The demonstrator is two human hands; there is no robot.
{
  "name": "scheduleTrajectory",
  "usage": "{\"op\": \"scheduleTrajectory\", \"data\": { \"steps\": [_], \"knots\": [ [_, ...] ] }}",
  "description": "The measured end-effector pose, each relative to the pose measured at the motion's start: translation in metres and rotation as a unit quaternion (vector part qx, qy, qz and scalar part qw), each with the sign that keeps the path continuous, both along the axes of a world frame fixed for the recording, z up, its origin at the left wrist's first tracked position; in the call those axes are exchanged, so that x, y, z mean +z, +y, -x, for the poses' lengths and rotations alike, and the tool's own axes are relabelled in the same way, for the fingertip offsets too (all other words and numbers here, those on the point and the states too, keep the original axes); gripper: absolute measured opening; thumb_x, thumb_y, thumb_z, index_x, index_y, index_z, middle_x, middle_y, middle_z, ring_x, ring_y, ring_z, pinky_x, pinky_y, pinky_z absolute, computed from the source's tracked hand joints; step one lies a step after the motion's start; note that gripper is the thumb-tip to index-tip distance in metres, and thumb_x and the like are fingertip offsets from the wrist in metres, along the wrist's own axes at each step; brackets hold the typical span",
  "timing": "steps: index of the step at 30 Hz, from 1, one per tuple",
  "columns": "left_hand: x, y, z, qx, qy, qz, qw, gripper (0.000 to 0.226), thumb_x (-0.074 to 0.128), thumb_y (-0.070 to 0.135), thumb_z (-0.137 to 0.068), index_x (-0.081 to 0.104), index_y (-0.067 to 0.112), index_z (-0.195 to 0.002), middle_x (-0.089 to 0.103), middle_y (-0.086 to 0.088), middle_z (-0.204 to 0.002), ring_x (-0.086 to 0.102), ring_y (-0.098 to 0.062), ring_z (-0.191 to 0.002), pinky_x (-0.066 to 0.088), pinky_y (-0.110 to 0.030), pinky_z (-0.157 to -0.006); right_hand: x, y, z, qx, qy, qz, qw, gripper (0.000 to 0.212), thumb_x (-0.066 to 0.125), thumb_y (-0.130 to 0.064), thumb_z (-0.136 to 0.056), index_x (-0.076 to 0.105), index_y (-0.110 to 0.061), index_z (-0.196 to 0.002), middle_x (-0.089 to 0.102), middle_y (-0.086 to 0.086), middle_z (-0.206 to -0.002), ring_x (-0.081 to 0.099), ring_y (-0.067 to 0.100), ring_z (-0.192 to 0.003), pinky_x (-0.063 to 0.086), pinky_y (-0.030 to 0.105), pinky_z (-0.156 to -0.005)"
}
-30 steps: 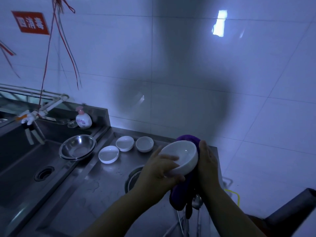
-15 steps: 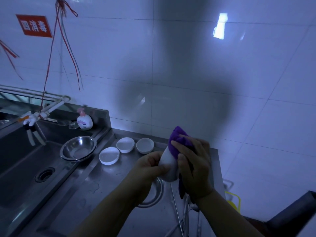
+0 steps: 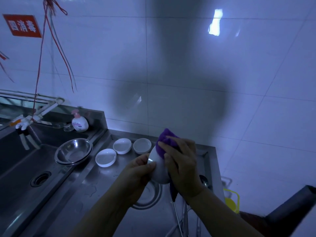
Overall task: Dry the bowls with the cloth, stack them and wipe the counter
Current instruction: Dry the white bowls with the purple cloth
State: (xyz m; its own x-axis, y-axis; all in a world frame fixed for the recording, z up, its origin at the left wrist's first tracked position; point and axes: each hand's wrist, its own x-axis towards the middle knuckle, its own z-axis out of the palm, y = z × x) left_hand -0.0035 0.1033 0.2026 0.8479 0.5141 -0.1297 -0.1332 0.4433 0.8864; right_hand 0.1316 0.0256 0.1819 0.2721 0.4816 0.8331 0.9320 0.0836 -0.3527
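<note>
A small white ceramic bowl [image 3: 158, 170] is held on edge above the stainless steel counter [image 3: 95, 189], its outer wall facing the camera and its hollow turned toward the right, so what lies inside it cannot be seen apart from the cloth pushed in there. The left hand [image 3: 136, 171] grips the bowl at its nine o'clock side, thumb curled over the rim and fingers behind the wall. The right hand [image 3: 181, 161] sits at the bowl's three o'clock side, fingers curled round a purple fluffy cloth [image 3: 165, 142] and pressing it against the rim and inside; a tuft of cloth sticks out at twelve o'clock and a dark tail hangs down at five o'clock. At ten to eleven o'clock from the held bowl, three more white bowls stand upright on the counter, apart from each other: a back right bowl [image 3: 142, 145], a back middle bowl [image 3: 122, 145] and a front left bowl [image 3: 106, 157]; each looks empty, with only a sheen inside. That makes four white bowls in all. Further out at nine o'clock, one round shiny steel basin [image 3: 73, 151] rests on the edge of the sink [image 3: 20, 168], empty. Directly under the hands, one round steel lid or dish [image 3: 148, 197] lies on the counter. At ten o'clock, one white pump bottle with a pink top [image 3: 79, 123] stands on the sink's back ledge.
</note>
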Motion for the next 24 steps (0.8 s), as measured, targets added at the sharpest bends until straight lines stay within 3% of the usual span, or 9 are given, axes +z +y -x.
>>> {"op": "scheduleTrajectory", "data": {
  "steps": [3,5,7,10,15,18,20,24],
  "knots": [
    [-0.003,0.005,-0.003,0.018,-0.031,0.053,0.998,0.031,0.047,0.005,-0.076,0.063,0.003,-0.102,0.068,-0.019,-0.099,0.065,-0.030,-0.088,0.054,-0.043,-0.078,0.004,0.003,-0.012,0.020,0.192,0.024,0.981,0.026,0.039,-0.026,-0.096,0.060,-0.026,-0.113,0.049,-0.022,-0.109,0.046,0.005,-0.098,0.042,0.025,-0.083],
    [-0.004,0.008,-0.007,0.032,-0.063,0.089,0.994,0.032,0.046,0.007,-0.076,0.063,0.004,-0.104,0.069,-0.019,-0.098,0.066,-0.030,-0.089,0.054,-0.044,-0.081,0.002,0.003,-0.015,0.015,0.234,0.023,0.972,0.026,0.038,-0.029,-0.096,0.056,-0.032,-0.116,0.046,-0.028,-0.110,0.046,-0.003,-0.102,0.037,0.014,-0.088],
    [-0.006,0.011,-0.011,0.049,-0.095,0.143,0.984,0.034,0.047,0.012,-0.076,0.062,0.005,-0.106,0.071,-0.016,-0.096,0.070,-0.026,-0.084,0.053,-0.043,-0.082,0.002,0.000,-0.010,-0.012,0.201,0.002,0.979,0.033,0.039,-0.030,-0.095,0.059,-0.023,-0.120,0.051,-0.018,-0.113,0.044,-0.005,-0.103,0.030,0.005,-0.091],
    [-0.009,0.013,-0.016,0.067,-0.106,0.195,0.973,0.036,0.050,0.017,-0.075,0.060,0.005,-0.107,0.072,-0.016,-0.096,0.071,-0.025,-0.082,0.054,-0.043,-0.078,-0.004,-0.003,-0.003,-0.061,0.093,0.006,0.994,0.036,0.044,-0.024,-0.093,0.064,-0.007,-0.118,0.056,0.009,-0.116,0.041,0.013,-0.107,0.027,0.007,-0.096],
    [-0.014,0.015,-0.016,0.079,-0.083,0.209,0.971,0.032,0.051,0.016,-0.073,0.062,0.007,-0.102,0.072,-0.017,-0.093,0.071,-0.025,-0.079,0.057,-0.042,-0.072,-0.022,-0.011,0.001,0.021,-0.042,0.041,0.998,0.029,0.042,-0.028,-0.099,0.062,-0.013,-0.115,0.050,0.003,-0.121,0.044,0.020,-0.107,0.046,0.031,-0.087],
    [-0.017,0.014,-0.014,0.079,-0.067,0.221,0.970,0.034,0.051,0.015,-0.074,0.063,0.006,-0.104,0.069,-0.018,-0.103,0.067,-0.028,-0.089,0.053,-0.044,-0.079,-0.024,-0.020,-0.013,0.042,-0.095,0.054,0.993,0.023,0.041,-0.030,-0.099,0.057,-0.019,-0.113,0.050,0.002,-0.117,0.046,0.020,-0.102,0.047,0.032,-0.083],
    [-0.019,0.013,-0.012,0.075,-0.050,0.222,0.971,0.038,0.050,0.015,-0.075,0.061,0.005,-0.110,0.066,-0.019,-0.111,0.062,-0.030,-0.100,0.050,-0.045,-0.085,-0.022,-0.023,-0.024,0.033,-0.117,0.056,0.991,0.027,0.042,-0.030,-0.099,0.063,-0.015,-0.107,0.056,0.006,-0.112,0.048,0.021,-0.099,0.048,0.033,-0.080],
    [-0.022,0.008,-0.012,0.058,-0.013,0.213,0.975,0.040,0.052,0.014,-0.075,0.059,0.002,-0.113,0.071,-0.018,-0.099,0.066,-0.029,-0.089,0.056,-0.041,-0.077,-0.013,-0.013,-0.024,0.002,-0.082,0.048,0.996,0.029,0.048,-0.024,-0.095,0.071,-0.005,-0.097,0.066,0.014,-0.101,0.048,0.021,-0.094,0.047,0.033,-0.079]
  ]
}}
